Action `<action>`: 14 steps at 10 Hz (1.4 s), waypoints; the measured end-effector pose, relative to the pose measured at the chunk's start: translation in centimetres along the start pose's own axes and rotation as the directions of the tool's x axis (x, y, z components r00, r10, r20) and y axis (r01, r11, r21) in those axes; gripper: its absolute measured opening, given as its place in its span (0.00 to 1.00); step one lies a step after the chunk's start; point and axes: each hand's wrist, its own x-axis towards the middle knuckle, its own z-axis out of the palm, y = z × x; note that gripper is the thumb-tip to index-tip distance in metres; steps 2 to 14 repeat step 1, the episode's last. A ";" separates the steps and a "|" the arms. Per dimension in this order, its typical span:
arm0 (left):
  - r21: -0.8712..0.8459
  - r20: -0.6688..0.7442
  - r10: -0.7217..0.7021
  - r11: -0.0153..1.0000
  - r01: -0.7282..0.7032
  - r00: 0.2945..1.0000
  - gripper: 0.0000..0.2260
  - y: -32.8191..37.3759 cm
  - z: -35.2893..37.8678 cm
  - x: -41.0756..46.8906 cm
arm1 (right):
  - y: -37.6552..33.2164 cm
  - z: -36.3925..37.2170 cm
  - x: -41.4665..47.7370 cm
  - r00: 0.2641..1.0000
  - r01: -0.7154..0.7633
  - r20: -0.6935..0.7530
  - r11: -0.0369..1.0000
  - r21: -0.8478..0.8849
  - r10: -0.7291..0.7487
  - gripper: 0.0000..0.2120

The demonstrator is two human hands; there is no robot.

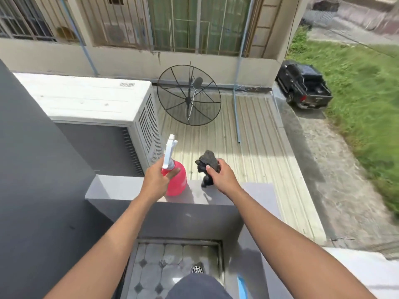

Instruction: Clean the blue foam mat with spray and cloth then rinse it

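A red spray bottle (178,180) with a white trigger head stands on top of the grey balcony wall (121,188). My left hand (156,180) is wrapped around the bottle's neck. To its right, my right hand (220,176) grips a crumpled black cloth (208,161), holding it just above the wall top. A thin strip of the blue foam mat (243,285) shows at the bottom, leaning against the inner wall on the right. Most of the mat is out of view.
A tiled balcony floor (164,268) with a round drain (197,269) lies below. A white air conditioner unit (92,100) sits behind the wall on the left. Beyond are a black mesh satellite dish (189,94), a corrugated roof (254,147) and a parked black pickup (304,85).
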 end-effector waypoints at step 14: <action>0.032 0.035 -0.047 0.998 0.046 0.998 0.10 -1.3 1.0 1.1 | 5.1 1.3 0.9 0.990 -0.128 0.045 0.977 -0.171 0.137 0.11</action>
